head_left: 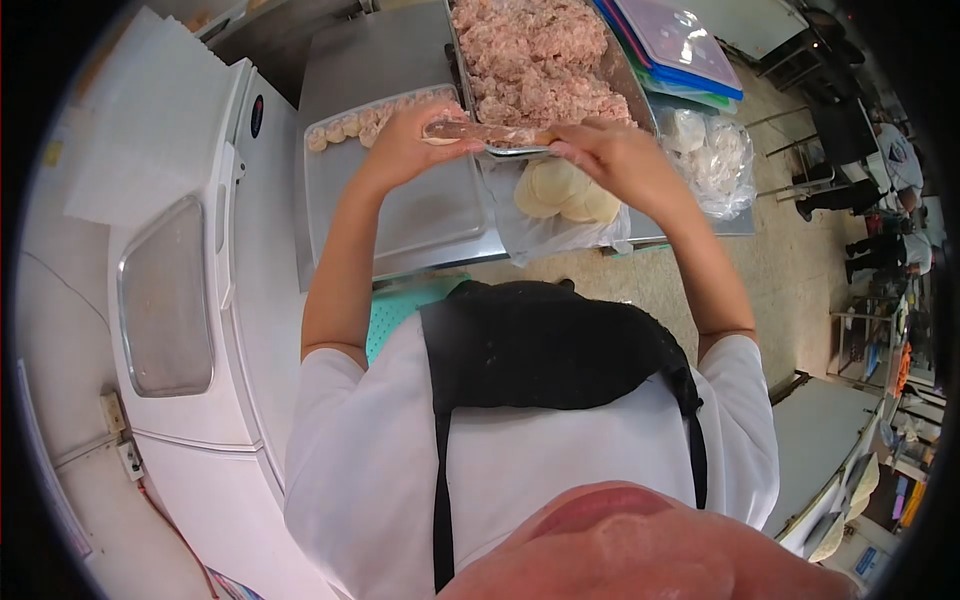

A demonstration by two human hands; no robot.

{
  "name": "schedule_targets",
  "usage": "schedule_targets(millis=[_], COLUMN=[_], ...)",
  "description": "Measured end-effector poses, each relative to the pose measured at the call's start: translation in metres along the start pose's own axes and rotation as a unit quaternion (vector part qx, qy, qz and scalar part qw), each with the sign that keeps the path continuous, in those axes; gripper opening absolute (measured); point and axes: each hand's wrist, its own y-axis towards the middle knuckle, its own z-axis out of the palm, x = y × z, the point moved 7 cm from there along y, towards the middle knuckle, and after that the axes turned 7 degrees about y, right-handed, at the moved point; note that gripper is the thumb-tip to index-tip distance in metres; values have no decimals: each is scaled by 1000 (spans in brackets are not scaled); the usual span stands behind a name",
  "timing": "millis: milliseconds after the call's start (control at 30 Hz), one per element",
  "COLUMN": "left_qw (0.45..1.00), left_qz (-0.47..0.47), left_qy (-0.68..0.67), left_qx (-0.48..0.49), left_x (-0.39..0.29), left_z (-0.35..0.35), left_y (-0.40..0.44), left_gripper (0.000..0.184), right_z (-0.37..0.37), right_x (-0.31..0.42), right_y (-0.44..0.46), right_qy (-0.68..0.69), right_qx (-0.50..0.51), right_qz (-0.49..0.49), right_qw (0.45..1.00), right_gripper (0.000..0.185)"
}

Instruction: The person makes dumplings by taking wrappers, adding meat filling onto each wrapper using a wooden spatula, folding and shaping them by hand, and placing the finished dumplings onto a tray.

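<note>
My left hand (412,145) curls around a small pale wrapper at the near edge of the meat tray. My right hand (610,155) grips a flat spatula (490,132) smeared with filling, its blade reaching over to the wrapper. Beyond both hands lies a metal tray heaped with pink minced meat (540,60). Round pale wrappers (565,190) are stacked on a plastic sheet just below my right hand. To the left, a row of filled dumplings (345,127) lines the far edge of a shallow tray (400,215).
Coloured lids or boards (685,45) are piled at the back right, beside a clear plastic bag (705,160). A white refrigerator (205,270) stands on the left. Other people (900,160) are at the far right, near shelves and stools.
</note>
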Motion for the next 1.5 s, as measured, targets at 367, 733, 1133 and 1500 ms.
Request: schedule_targets(millis=[367,733,1133,1500], left_qw=[983,934,934,923], left_qz=[-183,-242,-235,-209], left_qy=[13,195,184,213], left_qx=[-9,-177,-195,-245], left_x=[214,243,268,233], left_z=[-22,-22,-29,-26], left_y=[-35,-27,-26,-29], left_gripper=[66,78,79,76], right_z=[29,58,61,57], right_x=[-95,-141,-145,-154], right_y=[-60,-128,-129,-108], right_qy=[229,325,324,348], right_qx=[-73,-129,-120,-44], right_qz=[185,329,343,348], right_qw=[953,877,874,869], right_gripper=[30,28,29,31])
